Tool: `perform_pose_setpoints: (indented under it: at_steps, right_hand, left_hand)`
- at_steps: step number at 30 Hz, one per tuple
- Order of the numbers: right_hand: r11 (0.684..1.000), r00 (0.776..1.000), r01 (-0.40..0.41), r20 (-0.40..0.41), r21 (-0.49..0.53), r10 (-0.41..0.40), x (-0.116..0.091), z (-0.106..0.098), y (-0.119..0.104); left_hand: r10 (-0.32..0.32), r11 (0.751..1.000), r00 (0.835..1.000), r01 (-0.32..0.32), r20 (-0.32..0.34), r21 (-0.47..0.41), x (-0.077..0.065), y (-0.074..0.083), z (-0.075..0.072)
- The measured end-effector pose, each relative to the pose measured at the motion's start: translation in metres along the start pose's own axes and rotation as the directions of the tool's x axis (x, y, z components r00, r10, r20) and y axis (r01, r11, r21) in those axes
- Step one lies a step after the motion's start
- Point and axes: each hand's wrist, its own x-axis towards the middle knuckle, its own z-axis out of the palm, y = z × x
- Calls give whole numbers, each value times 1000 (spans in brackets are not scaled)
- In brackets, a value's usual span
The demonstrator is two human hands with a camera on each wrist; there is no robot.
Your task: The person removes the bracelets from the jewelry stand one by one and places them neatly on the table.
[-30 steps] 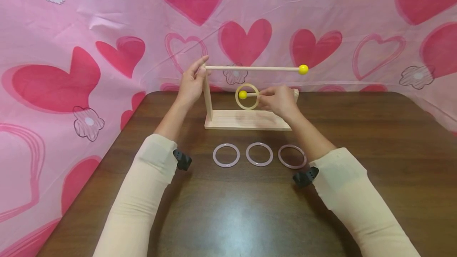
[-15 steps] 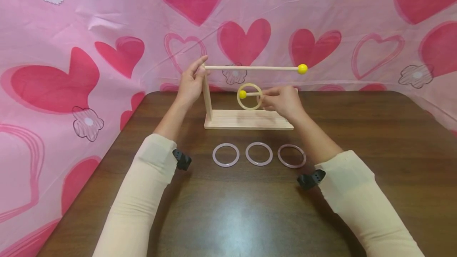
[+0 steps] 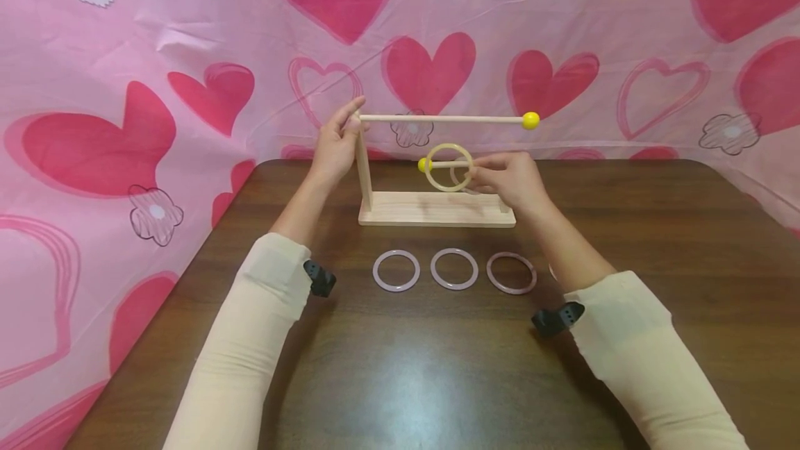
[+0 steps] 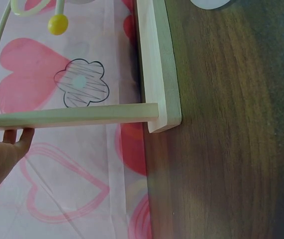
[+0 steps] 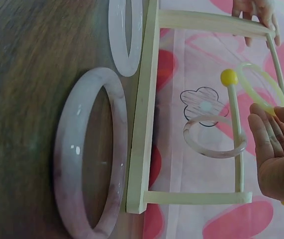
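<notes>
My right hand (image 3: 515, 179) pinches a pale yellow bangle (image 3: 448, 146) between thumb and fingers, in front of the wooden stand's lower rod (image 3: 442, 164). In the right wrist view, the yellow bangle lies beside the yellow ball (image 5: 229, 77) on that rod's end. A pinkish translucent bangle (image 5: 201, 149) hangs around the lower rod. My left hand (image 3: 336, 148) grips the top of the stand's left post (image 3: 364, 172), its index finger extended upward. The upper rod (image 3: 437, 119) runs right from there to another yellow ball (image 3: 530, 121). My right hand hides most of the right post.
Before the stand's base (image 3: 431, 210), pale lilac bangles (image 3: 396, 289) (image 3: 454, 288) and a pinker bangle (image 3: 511, 292) lie in a row on the brown table (image 3: 387, 380). Another bangle's edge (image 3: 553, 272) shows beside my right forearm. A pink heart-patterned cloth (image 3: 250, 19) hangs behind.
My right hand and the yellow bangle have moved right, from around the lower rod's ball toward its middle in the head view. My left hand has stayed on the post.
</notes>
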Motion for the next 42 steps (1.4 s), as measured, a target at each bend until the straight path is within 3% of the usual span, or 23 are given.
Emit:
perform_pose_setpoints:
  at_steps: [14,20,30,42]
  right_hand:
    - [985,1000,-26,17,172,23,-7,-23,9]
    - [984,1000,-22,6,178,22,-10,-33,10]
    - [952,999,-31,30,306,23,-14,-47,12]
    - [951,999,-30,-13,309,36,-19,-65,14]
  left_hand:
    - [9,1000,1000,-9,-4,18,-1,1,0]
    - [19,1000,1000,-19,-4,9,0,0,0]
    - [15,1000,1000,-15,-4,9,0,-1,0]
    - [20,1000,1000,-20,-5,9,-2,1,0]
